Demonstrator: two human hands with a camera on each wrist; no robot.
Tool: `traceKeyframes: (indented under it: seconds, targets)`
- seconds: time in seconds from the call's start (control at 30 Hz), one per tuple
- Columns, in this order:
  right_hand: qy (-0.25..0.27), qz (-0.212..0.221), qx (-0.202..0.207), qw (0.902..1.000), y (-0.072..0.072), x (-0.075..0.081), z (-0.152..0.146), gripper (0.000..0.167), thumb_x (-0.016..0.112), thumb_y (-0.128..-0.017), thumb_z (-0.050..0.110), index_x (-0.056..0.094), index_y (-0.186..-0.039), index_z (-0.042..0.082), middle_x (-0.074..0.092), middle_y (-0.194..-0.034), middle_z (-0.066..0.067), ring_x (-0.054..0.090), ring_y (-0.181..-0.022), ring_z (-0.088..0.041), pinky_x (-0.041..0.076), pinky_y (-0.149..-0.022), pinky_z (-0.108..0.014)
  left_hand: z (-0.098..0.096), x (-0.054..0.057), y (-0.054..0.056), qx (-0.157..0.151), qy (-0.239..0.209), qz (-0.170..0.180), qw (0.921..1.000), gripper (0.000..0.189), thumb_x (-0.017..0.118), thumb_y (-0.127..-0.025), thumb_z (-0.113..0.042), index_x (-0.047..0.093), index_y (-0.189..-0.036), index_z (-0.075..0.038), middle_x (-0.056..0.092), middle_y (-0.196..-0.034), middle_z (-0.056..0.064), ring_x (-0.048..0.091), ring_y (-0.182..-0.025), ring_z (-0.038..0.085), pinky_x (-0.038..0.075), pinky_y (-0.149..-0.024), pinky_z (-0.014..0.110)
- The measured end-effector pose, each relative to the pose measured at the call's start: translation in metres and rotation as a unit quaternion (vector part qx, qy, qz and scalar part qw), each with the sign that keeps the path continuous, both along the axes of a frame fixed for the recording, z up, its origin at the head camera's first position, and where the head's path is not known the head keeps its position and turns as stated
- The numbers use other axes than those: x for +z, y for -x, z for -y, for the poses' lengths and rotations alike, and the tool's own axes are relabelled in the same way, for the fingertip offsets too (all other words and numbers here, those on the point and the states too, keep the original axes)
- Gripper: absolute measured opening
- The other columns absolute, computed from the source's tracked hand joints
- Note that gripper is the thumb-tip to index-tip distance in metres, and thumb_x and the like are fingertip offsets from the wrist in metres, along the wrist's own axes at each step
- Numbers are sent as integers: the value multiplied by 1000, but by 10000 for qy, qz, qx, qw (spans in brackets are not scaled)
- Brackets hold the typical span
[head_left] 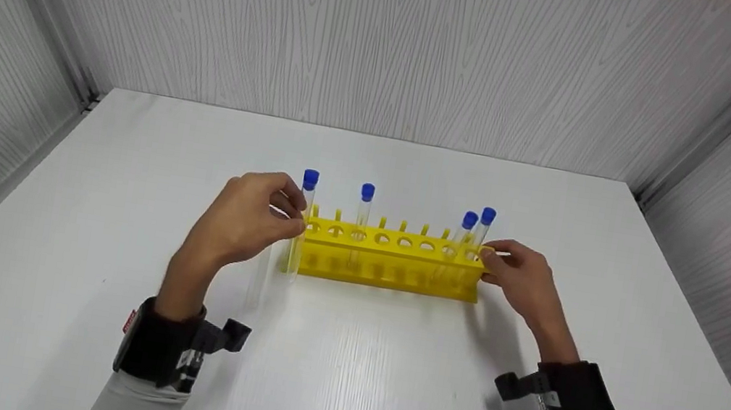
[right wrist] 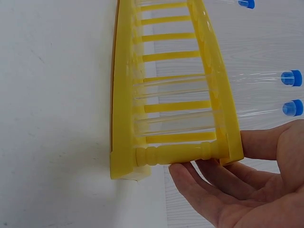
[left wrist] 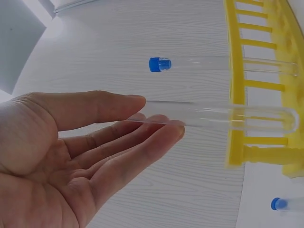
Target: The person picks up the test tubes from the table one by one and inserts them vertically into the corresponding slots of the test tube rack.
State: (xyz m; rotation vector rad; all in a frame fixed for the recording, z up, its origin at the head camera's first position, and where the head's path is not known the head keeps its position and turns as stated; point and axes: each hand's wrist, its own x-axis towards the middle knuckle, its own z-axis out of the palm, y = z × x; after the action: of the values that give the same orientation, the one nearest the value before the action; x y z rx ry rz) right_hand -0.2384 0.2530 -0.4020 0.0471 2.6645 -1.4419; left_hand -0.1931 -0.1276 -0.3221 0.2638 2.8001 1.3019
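Note:
My left hand pinches a clear test tube between thumb and fingers at the left end of the yellow test tube rack. That tube stands nearly upright with its blue cap above my fingers; in the left wrist view its rounded bottom overlaps the rack. At the rack's right end, my right hand grips the top plate, thumb on one side and fingers near the end post. One capped tube stands in the rack left of centre. Two more, a leaning tube and an end tube, sit at the right.
Another clear tube lies on the white table left of the rack, partly behind my left hand; its blue cap shows in the left wrist view. Wood-grain panels wall the table at the back and sides.

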Motion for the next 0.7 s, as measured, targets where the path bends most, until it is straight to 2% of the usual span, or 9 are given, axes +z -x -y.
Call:
traceKeyframes:
  seconds: [0.3, 0.7]
  targets:
    - [47, 46, -32, 10000, 1, -2, 0, 42, 54, -105, 28, 59, -136, 1, 62, -135, -22, 69, -112, -33, 56, -98, -44, -1, 1, -2, 135, -216, -39, 9997, 20, 67, -91, -12, 62, -108, -2, 69, -113, 14, 70, -108, 28, 59, -90, 42]
    - [89, 34, 10, 10000, 0, 1, 1, 43, 55, -105, 28, 59, -136, -1, 62, -134, -24, 68, -114, -33, 55, -99, -43, -4, 1, -2, 305, -479, -462, 9973, 20, 68, -91, -11, 60, -108, -4, 74, -108, 13, 73, -108, 27, 59, -94, 43]
